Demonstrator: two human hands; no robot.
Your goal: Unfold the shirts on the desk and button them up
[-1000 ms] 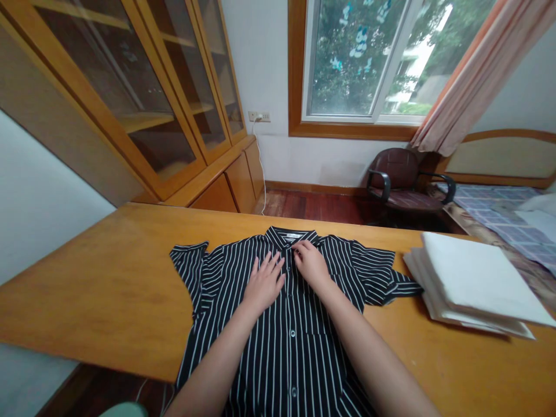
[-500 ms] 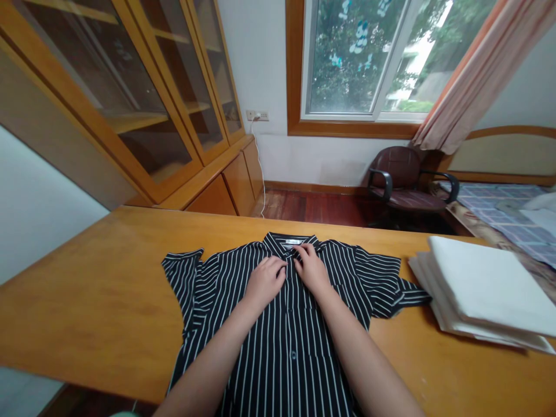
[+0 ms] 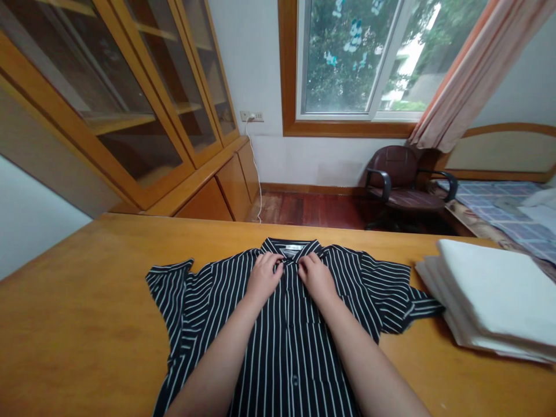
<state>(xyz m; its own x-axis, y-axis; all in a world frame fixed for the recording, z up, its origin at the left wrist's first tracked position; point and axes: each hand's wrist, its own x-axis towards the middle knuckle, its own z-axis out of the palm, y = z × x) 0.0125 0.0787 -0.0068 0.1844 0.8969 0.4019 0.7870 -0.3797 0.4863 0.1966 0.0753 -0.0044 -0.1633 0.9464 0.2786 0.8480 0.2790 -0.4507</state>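
A black shirt with white stripes (image 3: 269, 359) lies front up with its collar (image 3: 270, 245) at the far end and its short sleeves out to the sides. My left hand (image 3: 264, 277) is at the left collar point, thumb and fingers bent together on the cloth. On the other side of the neck opening, my right hand (image 3: 318, 279) pinches near the right collar point with curled fingers. A pale label (image 3: 293, 248) shows inside the collar between the hands. Buttons run down the front below them.
The shirt lies on a wooden table (image 3: 87, 313). A stack of folded white cloth or sheets (image 3: 504, 289) stands at the right, close to the right sleeve. Beyond the table are a glass-door cabinet (image 3: 204, 162), a brown armchair (image 3: 395, 174) and a bed (image 3: 504, 202).
My left hand has moved up to the collar's left point. My right hand has drawn slightly down and right from the neck opening. The view has shifted a little.
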